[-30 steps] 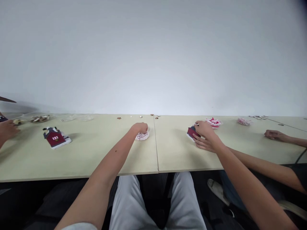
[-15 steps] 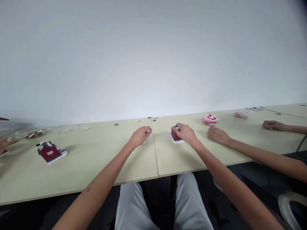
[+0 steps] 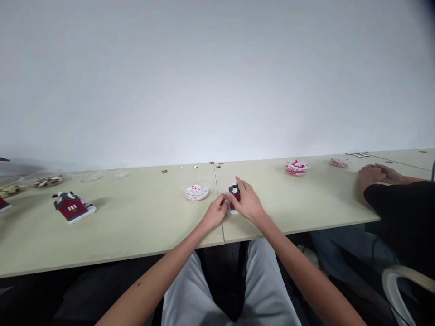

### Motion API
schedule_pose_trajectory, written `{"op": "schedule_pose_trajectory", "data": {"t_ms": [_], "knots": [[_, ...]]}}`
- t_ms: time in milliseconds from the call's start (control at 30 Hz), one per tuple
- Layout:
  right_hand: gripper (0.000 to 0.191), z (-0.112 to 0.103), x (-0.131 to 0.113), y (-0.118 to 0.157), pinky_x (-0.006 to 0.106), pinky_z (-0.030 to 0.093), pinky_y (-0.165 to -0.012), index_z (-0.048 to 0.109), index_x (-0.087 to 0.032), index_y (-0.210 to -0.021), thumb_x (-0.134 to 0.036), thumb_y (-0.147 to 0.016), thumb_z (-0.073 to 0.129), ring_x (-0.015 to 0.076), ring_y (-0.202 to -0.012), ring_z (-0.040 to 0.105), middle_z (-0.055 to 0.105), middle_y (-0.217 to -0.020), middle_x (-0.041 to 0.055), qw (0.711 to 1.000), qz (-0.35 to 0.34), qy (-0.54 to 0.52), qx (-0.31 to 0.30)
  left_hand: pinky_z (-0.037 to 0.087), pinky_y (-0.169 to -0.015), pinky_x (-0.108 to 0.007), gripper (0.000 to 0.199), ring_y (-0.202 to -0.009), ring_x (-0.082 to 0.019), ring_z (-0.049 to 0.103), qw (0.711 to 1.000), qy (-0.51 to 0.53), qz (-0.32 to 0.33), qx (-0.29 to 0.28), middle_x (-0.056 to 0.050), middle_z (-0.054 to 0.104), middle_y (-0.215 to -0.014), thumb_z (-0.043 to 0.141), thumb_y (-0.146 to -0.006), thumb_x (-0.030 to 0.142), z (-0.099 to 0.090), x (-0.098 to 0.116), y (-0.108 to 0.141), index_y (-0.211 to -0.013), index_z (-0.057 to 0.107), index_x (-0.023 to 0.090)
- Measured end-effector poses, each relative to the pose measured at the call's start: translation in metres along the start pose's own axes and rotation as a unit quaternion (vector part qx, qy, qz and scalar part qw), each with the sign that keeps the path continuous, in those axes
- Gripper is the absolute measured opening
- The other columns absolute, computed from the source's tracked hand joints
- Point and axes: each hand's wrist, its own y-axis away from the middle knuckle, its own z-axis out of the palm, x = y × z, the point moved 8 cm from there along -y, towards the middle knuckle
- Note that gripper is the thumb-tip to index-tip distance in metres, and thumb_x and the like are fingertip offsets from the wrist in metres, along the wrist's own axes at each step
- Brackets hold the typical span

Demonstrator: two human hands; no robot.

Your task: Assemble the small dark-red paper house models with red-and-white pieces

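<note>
Two hands are set close about a miniature red house [image 3: 234, 195], its long axis seemingly running away from the body; it is clasped by the nearer right hand [image 3: 248, 203], fingers spread; the left hand [image 3: 214, 214] is pinched just beside it, on what cannot be told.

- The left hand [image 3: 215, 214] is pinched, its fingertips [image 3: 223, 200] pointing inward just beside the right hand.
- The right hand [image 3: 248, 202] is angled down, fingers spread.
- Both forearms, the left forearm [image 3: 163, 268] and the right forearm [image 3: 294, 268], reach forward and converge.
</note>
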Motion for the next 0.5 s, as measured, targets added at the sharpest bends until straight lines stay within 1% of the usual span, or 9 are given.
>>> {"op": "schedule_pose_trajectory", "data": {"t_ms": [67,100,167,233,300,367,433,500], "knots": [[0.076,0.007,0.000,0.001,0.049,0.036,-0.117,0.024,-0.015,-0.158,-0.056,-0.098,0.046,0.0312,-0.146,0.038,0.037,-0.159,0.0186,0.995,-0.011,-0.100,0.002,0.047,-0.072,-0.028,0.031,-0.078,-0.018,0.056,1.000,0.013,-0.012,0.004,-0.003,0.062,-0.086,0.044,-0.098,0.049,-0.002,-0.006,0.000,-0.093,0.056,0.020],[0.077,0.011,0.002,0.001,0.048,0.034,-0.119,0.020,-0.016,-0.159,-0.057,-0.099,0.044,0.0290,-0.148,0.036,0.033,-0.161,0.0175,0.989,-0.005,-0.148,0.000,0.047,-0.070,-0.028,0.030,-0.077,-0.017,0.056,1.000,0.020,-0.015,0.006,-0.003,0.062,-0.085,0.045,-0.098,0.049,-0.004,-0.007,0.000,-0.093,0.055,0.021],[0.073,0.016,0.007,0.004,0.046,0.033,-0.120,0.018,-0.018,-0.160,-0.056,-0.101,0.038,0.0260,-0.148,0.037,0.033,-0.162,0.0152,0.974,0.019,-0.224,-0.004,0.047,-0.067,-0.027,0.029,-0.073,-0.016,0.054,0.999,0.027,-0.017,0.015,-0.002,0.060,-0.083,0.045,-0.098,0.047,-0.007,-0.008,0.001,-0.089,0.054,0.021],[0.066,0.017,0.009,0.009,0.045,0.033,-0.121,0.021,-0.021,-0.160,-0.054,-0.103,0.032,0.0239,-0.148,0.038,0.035,-0.162,0.0124,0.964,0.035,-0.265,-0.008,0.046,-0.063,-0.026,0.030,-0.069,-0.015,0.052,0.999,0.029,-0.023,0.022,-0.001,0.059,-0.080,0.045,-0.097,0.047,-0.009,-0.007,0.001,-0.086,0.053,0.021],[0.063,0.015,0.008,0.016,0.044,0.031,-0.121,0.023,-0.022,-0.159,-0.053,-0.104,0.029,0.0231,-0.149,0.036,0.035,-0.163,0.0105,0.963,0.035,-0.266,-0.006,0.044,-0.060,-0.025,0.030,-0.065,-0.014,0.050,0.999,0.031,-0.034,0.024,-0.001,0.058,-0.077,0.045,-0.096,0.047,-0.009,-0.006,0.002,-0.086,0.054,0.021],[0.064,0.010,0.004,0.022,0.045,0.032,-0.121,0.023,-0.021,-0.159,-0.053,-0.104,0.030,0.0240,-0.148,0.036,0.035,-0.162,0.0112,0.972,0.027,-0.233,0.006,0.044,-0.061,-0.025,0.029,-0.065,-0.015,0.051,0.998,0.028,-0.039,0.031,-0.001,0.058,-0.077,0.047,-0.095,0.047,-0.010,-0.005,0.002,-0.086,0.056,0.020],[0.067,0.006,0.000,0.027,0.046,0.034,-0.119,0.023,-0.019,-0.159,-0.054,-0.104,0.034,0.0263,-0.144,0.040,0.041,-0.158,0.0133,0.983,0.018,-0.178,0.031,0.046,-0.067,-0.027,0.028,-0.070,-0.016,0.055,0.998,0.015,-0.028,0.046,-0.002,0.061,-0.079,0.048,-0.095,0.045,-0.012,-0.002,0.002,-0.085,0.058,0.020],[0.068,0.002,-0.003,0.029,0.047,0.037,-0.115,0.027,-0.018,-0.158,-0.055,-0.102,0.038,0.0291,-0.138,0.046,0.049,-0.151,0.0148,0.991,0.012,-0.117,0.064,0.048,-0.075,-0.030,0.027,-0.079,-0.018,0.059,0.998,0.000,-0.007,0.065,-0.004,0.065,-0.083,0.048,-0.095,0.041,-0.015,0.001,0.004,-0.085,0.061,0.020]]}}
